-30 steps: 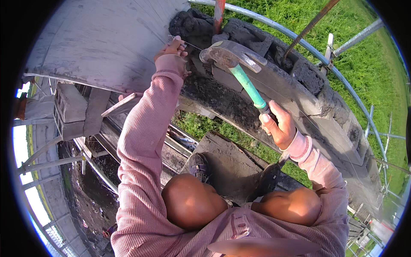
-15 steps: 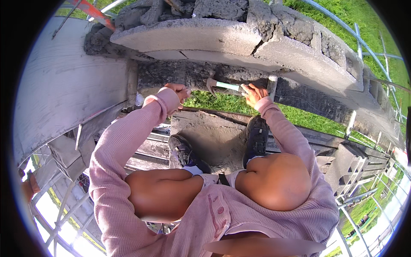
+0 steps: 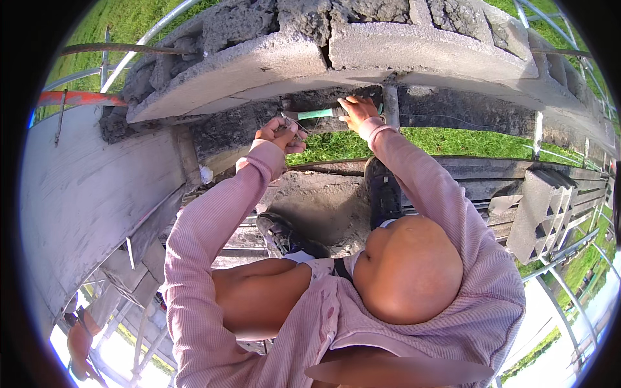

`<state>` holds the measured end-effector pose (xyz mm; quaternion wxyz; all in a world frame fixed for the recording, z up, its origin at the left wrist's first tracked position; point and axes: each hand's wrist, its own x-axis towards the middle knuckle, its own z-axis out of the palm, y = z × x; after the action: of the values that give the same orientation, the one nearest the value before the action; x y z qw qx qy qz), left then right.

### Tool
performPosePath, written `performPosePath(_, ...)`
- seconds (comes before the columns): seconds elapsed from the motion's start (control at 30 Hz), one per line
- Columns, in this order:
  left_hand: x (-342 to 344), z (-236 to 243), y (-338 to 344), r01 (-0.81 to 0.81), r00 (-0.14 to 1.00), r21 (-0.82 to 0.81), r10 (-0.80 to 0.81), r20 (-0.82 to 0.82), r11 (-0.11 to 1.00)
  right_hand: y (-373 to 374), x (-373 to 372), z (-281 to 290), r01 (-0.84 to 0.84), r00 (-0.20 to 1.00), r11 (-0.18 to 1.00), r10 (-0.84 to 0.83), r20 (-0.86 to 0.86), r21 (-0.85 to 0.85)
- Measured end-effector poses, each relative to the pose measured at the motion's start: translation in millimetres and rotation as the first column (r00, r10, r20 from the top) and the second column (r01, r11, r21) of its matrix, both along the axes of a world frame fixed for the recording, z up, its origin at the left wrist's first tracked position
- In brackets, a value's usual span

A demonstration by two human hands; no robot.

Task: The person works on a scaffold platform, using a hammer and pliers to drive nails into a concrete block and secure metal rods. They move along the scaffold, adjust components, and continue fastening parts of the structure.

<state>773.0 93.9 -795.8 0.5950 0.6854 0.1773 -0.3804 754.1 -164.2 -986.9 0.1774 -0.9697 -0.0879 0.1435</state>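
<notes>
A claw hammer (image 3: 315, 114) with a teal and black handle lies almost level along the dark ledge under the block wall. My right hand (image 3: 359, 114) is round the black grip, thumb and fingers on either side of it. Just left of the hammer's head, my left hand (image 3: 281, 134) is closed, thumb pressed to the fingers. A thin, light sliver shows at its fingertips, too small to name. Both pink sleeves reach forward over my bent knees.
A concrete block wall (image 3: 272, 71) with rough mortar curves across the front. A grey panel (image 3: 97, 194) stands at left. An upright post (image 3: 391, 107) is right of my right hand. My shoes flank a mortar-smeared board (image 3: 317, 200) on planks. Scaffold poles (image 3: 139, 48) surround this, with grass below.
The view has swung, shifting the wall left. My right hand has brought the hammer closer to my left hand and levelled it against the ledge. My left hand stays closed.
</notes>
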Motion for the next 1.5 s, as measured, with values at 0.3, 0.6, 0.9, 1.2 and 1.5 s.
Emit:
performPosePath(0.3,3,10,-8,0.081,0.996,-0.103,-0.083,-0.012,0.991,12,-11,68,0.205,0.947,0.926,-0.270,0.173,0.318)
performPosePath(0.6,-6,20,-23,0.279,0.960,-0.073,-0.278,0.017,0.958,45,-22,187,0.257,0.962,0.583,-0.234,-0.144,0.771)
performPosePath(0.9,1,35,-24,0.404,0.901,0.112,-0.416,0.122,0.908,43,-28,194,0.250,0.950,0.487,-0.292,-0.114,0.837)
performPosePath(1.2,15,48,-41,0.464,0.858,0.047,-0.462,0.226,0.885,37,-35,196,0.348,0.910,0.234,-0.316,-0.267,0.908)
performPosePath(1.5,11,47,-41,0.410,0.894,0.031,-0.409,0.182,0.911,25,-30,199,0.260,0.957,0.218,-0.190,-0.220,0.941)
